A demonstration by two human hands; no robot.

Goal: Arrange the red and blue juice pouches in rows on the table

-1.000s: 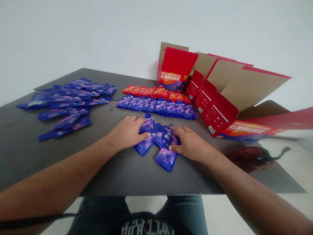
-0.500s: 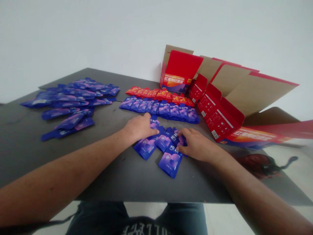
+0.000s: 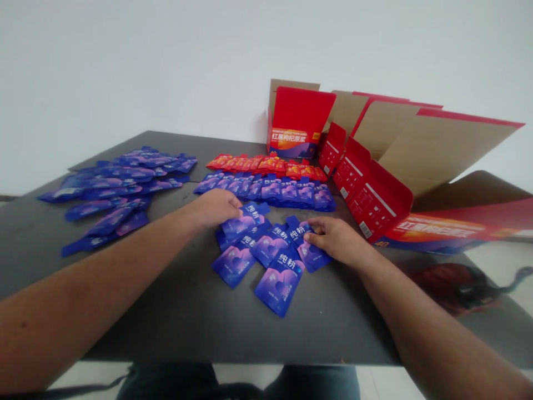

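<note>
Several blue pouches [image 3: 270, 261] lie fanned out on the dark grey table [image 3: 187, 311] in front of me. My left hand [image 3: 216, 208] pinches the top blue pouch [image 3: 245, 219] at the fan's far-left side. My right hand [image 3: 337, 240] rests with curled fingers on the rightmost blue pouch [image 3: 310, 253] of the fan. Behind the fan runs a row of blue pouches [image 3: 266, 188], and behind that a row of red pouches [image 3: 266, 164].
A loose heap of blue pouches [image 3: 112, 186] covers the table's left part. Open red cardboard boxes [image 3: 366, 166] with raised flaps stand at the back right. A dark red object [image 3: 449, 280] lies beyond the table's right edge. My dark trousers [image 3: 233, 383] show below the front edge.
My left hand has slid left and lifted off the fan, gripping its top pouch. The right hand has drawn back to the right, uncovering more pouches. The view shifted slightly.
</note>
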